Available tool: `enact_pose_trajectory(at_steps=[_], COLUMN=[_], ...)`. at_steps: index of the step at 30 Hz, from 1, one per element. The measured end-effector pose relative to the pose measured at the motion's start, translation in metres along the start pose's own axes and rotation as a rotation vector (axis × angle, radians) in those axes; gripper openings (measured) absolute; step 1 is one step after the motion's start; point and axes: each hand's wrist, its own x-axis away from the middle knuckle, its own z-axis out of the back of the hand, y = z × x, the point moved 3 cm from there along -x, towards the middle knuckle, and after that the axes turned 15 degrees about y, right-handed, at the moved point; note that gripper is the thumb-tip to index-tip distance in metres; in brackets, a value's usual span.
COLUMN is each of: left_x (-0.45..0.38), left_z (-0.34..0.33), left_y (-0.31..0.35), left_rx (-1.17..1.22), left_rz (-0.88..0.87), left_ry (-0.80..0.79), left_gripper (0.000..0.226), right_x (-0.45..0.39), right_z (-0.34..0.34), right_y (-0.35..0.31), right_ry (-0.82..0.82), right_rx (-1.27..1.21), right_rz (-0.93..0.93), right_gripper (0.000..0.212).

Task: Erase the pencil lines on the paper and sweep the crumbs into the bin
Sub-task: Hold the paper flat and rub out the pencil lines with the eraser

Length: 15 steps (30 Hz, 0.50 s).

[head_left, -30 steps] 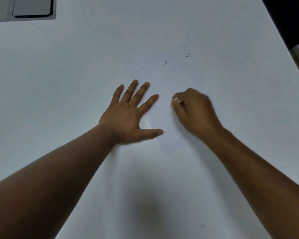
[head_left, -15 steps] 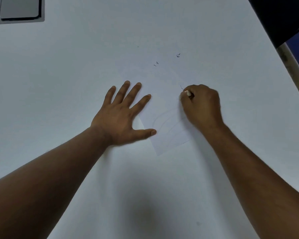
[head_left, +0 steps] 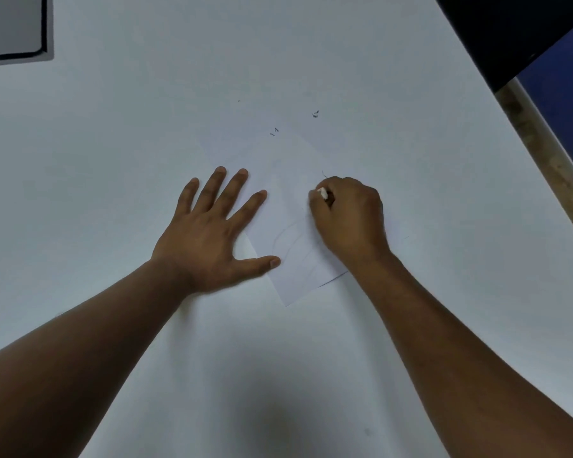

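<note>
Paper (head_left: pixel 288 206) flat on white table (head_left: pixel 311 44)

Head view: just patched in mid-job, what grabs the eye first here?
Two bare forearms reach in over the white table. The left hand lies flat with fingers spread, pressing the left edge of a small white sheet of paper that carries faint pencil curves. The right hand pinches a small white eraser on the sheet's far part, and dark eraser crumbs lie just beyond.
</note>
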Motion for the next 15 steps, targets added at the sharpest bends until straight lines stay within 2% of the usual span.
enact_pose_trajectory(at_steps=[3,6,11,15], left_x=[0.000,-0.001,0.000,-0.001], left_z=[0.000,0.000,0.001,0.001], left_y=[0.001,0.000,0.000,0.001], left_rx=[-0.002,-0.013,-0.007,-0.014], left_rz=[0.000,0.002,0.000,-0.002], left_ry=[-0.010,-0.020,-0.003,-0.012], left_gripper=[0.106,0.106,0.105,0.104], right_x=[-0.011,-0.021,-0.002,-0.030], right_z=[0.013,0.023,0.010,0.025], right_y=[0.027,0.052,0.025,0.059], right_ry=[0.069,0.092,0.039,0.092], right_rx=[0.120,0.145,0.043,0.157], right_rz=[-0.005,-0.096,0.073,-0.004], right_gripper=[0.037,0.028,0.026,0.029])
